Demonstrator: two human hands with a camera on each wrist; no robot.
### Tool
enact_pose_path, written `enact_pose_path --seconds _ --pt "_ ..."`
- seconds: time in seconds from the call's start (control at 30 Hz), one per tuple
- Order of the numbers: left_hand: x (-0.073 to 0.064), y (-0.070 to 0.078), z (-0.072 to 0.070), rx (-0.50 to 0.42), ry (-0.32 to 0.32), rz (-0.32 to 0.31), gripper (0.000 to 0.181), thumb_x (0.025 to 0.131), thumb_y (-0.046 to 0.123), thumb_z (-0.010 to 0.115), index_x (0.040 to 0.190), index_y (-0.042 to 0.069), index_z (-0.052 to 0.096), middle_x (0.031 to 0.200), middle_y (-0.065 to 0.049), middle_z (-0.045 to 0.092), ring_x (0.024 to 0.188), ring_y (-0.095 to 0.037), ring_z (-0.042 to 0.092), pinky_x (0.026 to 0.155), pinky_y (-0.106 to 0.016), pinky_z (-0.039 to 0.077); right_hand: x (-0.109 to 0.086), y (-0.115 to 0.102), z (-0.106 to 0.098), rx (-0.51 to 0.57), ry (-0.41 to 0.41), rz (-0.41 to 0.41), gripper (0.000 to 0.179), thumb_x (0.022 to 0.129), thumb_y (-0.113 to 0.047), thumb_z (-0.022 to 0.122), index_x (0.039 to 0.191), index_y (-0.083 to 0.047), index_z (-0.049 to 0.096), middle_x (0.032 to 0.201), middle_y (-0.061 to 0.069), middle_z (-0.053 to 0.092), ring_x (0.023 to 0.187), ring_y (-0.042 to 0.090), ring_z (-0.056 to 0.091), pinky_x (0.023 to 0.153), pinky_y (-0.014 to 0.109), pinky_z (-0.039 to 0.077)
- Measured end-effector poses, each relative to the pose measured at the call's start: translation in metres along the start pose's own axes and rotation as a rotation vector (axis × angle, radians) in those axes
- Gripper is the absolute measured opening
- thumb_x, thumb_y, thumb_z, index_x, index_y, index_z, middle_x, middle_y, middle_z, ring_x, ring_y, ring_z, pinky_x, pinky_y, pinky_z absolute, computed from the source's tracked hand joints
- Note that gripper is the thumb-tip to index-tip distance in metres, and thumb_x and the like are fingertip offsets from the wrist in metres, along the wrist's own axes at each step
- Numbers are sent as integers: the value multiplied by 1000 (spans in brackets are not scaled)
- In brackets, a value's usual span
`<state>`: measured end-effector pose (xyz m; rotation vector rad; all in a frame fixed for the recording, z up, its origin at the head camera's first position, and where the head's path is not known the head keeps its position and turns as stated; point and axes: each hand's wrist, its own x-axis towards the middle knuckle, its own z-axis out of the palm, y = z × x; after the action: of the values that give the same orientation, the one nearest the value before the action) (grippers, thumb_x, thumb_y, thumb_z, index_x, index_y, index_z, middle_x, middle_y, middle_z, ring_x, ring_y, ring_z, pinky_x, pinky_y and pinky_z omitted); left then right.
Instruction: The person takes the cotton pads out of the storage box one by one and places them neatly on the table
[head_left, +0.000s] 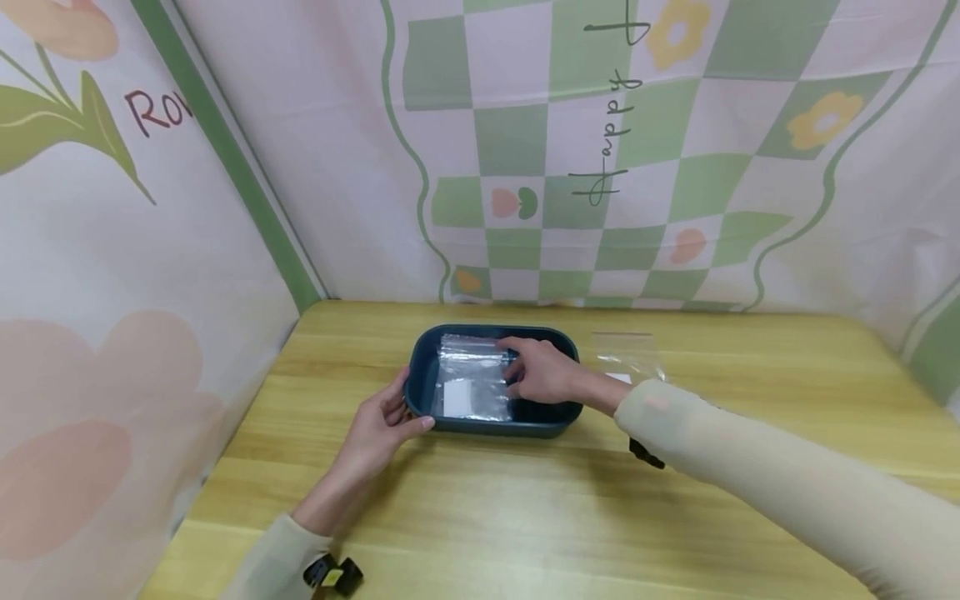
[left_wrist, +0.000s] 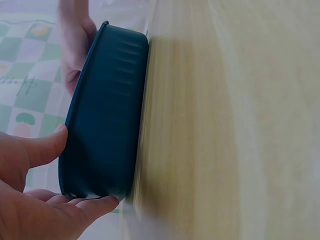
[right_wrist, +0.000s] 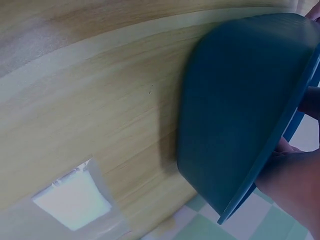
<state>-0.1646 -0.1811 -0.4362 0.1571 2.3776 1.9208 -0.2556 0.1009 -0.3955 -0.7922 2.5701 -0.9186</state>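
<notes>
A dark teal plastic tub (head_left: pixel 487 427) with rounded corners stands on the wooden table. My left hand (head_left: pixel 381 429) grips its left end, the thumb at the rim and the fingers against the outer wall, as the left wrist view also shows. Inside the tub lies a clear zip-lock bag (head_left: pixel 480 379) with a white label (head_left: pixel 457 398). Over the right part of the tub is my right hand (head_left: pixel 546 372), its spread fingers touching the bag's right side. In the right wrist view the tub wall (right_wrist: pixel 240 100) hides most of those fingers.
Another clear bag (head_left: pixel 626 346) with a white label lies on the table right of the tub, partly hidden by the right forearm. A patterned cloth (head_left: pixel 510 142) hangs behind the table (head_left: pixel 480 508), and another printed cloth (head_left: pixel 150 275) hangs at the left.
</notes>
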Motion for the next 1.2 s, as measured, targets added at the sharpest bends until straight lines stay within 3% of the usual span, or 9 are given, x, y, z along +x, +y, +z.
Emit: enact_pose_path --seconds 0.47,0.63,0.87,1.2 --pt "0 -2 -1 0 -12 18 85 96 -2 76 164 -1 26 166 -21 30 147 -37 42 112 -37 44 7 -4 1 141 80 12 67 88 -7 86 146 4 55 110 11 78 100 22 73 91 41 62" --pt "0 -2 -1 1 -12 17 84 96 -3 75 164 -1 26 167 -20 30 147 -36 41 113 -38 43 9 -8 3 227 109 -8 63 89 -6 85 145 2 58 119 17 74 100 25 73 88 41 63" --pt "0 -2 -1 2 -15 14 83 97 -2 74 164 -1 26 167 -20 30 147 -37 41 113 -40 43 11 -21 9 360 66 6 59 92 -12 83 144 1 60 124 20 71 105 26 73 87 39 64" --pt "1 -3 -1 5 -12 13 83 97 -1 74 165 2 27 168 -17 30 148 -35 41 114 -40 42 17 -30 19 484 -53 60 59 98 -9 76 151 1 52 140 25 63 82 29 77 70 44 67"
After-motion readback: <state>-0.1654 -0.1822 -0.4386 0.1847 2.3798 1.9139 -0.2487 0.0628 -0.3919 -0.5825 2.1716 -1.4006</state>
